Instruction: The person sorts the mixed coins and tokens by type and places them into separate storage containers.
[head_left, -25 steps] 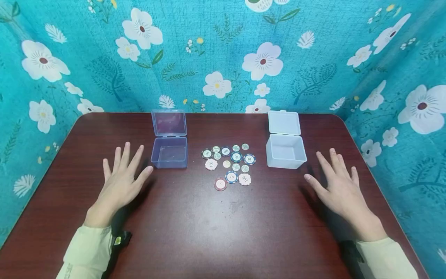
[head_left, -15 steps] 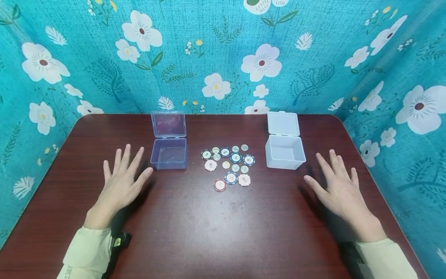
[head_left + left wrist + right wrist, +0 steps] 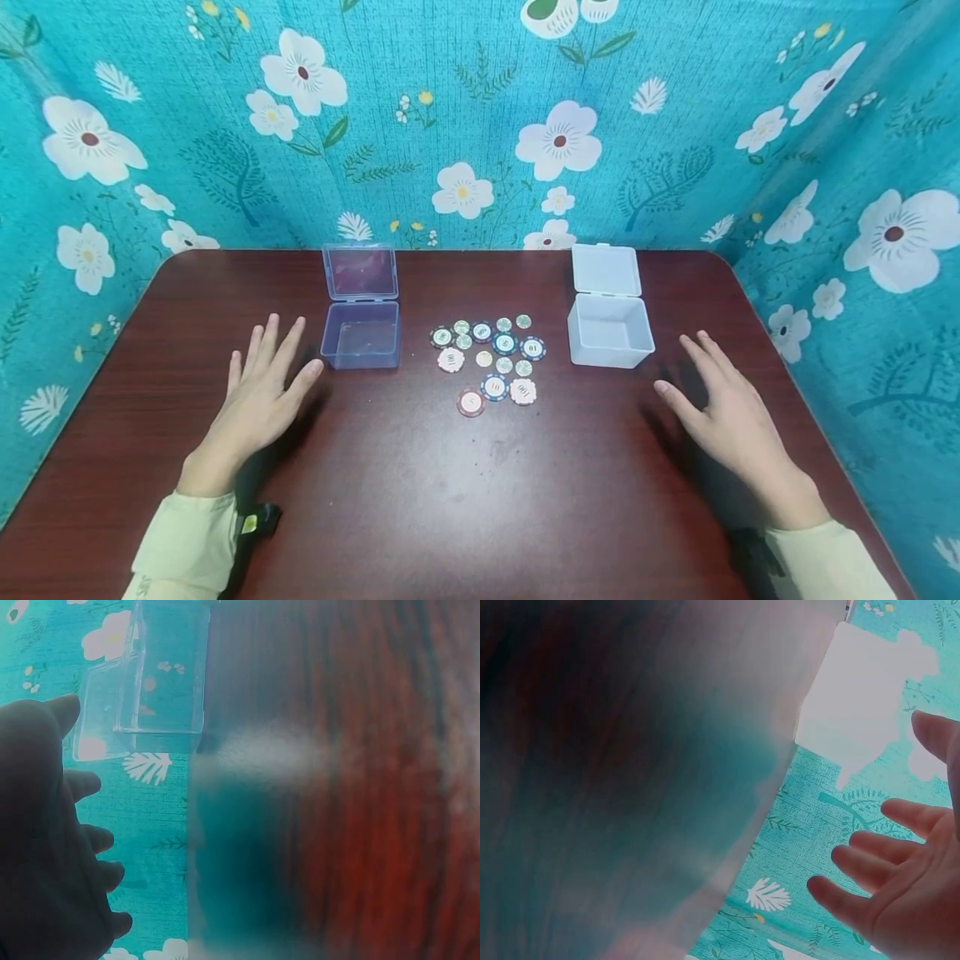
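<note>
Left hand [image 3: 255, 408] and right hand [image 3: 738, 425] reach forward from pale sleeves [image 3: 180, 546], backs up, at opposite sides of the dark wooden table [image 3: 420, 508]. Its fingers fanned wide, the left holds nothing, thumb tip just beside the bluish clear box [image 3: 362, 335]. The right is bare too, thumb spread well away from its straight, closer-set fingers, near the white box [image 3: 611, 332]. Both boxes stand with lids tipped back. Between them lie the poker chips [image 3: 494, 387], loosely grouped and well apart from either hand.
</note>
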`<state>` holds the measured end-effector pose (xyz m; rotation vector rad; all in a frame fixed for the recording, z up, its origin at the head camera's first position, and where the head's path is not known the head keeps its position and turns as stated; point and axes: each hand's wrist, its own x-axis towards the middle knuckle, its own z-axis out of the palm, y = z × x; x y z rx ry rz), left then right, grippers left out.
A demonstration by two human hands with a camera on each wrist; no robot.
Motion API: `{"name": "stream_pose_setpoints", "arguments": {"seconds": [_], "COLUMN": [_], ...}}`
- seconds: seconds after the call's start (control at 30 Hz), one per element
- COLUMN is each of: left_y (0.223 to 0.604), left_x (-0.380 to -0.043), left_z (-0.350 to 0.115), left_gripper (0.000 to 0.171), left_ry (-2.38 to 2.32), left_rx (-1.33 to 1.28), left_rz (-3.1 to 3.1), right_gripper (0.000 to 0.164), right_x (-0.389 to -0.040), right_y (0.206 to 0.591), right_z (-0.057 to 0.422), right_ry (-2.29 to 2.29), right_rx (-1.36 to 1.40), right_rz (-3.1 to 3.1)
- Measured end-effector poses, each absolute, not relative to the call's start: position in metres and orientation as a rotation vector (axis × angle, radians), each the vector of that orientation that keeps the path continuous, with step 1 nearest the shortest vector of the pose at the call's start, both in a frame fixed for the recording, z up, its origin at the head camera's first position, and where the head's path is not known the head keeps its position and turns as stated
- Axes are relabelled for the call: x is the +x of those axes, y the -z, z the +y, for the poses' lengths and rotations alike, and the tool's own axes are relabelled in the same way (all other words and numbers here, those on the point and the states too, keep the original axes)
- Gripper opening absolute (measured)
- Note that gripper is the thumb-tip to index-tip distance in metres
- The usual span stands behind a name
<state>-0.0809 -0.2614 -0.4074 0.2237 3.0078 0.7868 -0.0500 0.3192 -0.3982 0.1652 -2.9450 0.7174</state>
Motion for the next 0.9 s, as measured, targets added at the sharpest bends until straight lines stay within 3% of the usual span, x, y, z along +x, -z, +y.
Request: {"name": "stream_pose_setpoints", "arguments": {"seconds": [0.9], "left_y": [0.410], "left_x": [-0.091], "left_z": [-0.259], "left_gripper": [0.073], "left_ry": [-1.355], "left_rx": [0.184], "left_rz": [2.834], "right_gripper": [0.069], "right_x": [-0.040], "right_y": [0.399], "right_z": [0.303], "right_ry": [-0.920], "right_rx": [0.192], "right_rz": [-2.783]}}
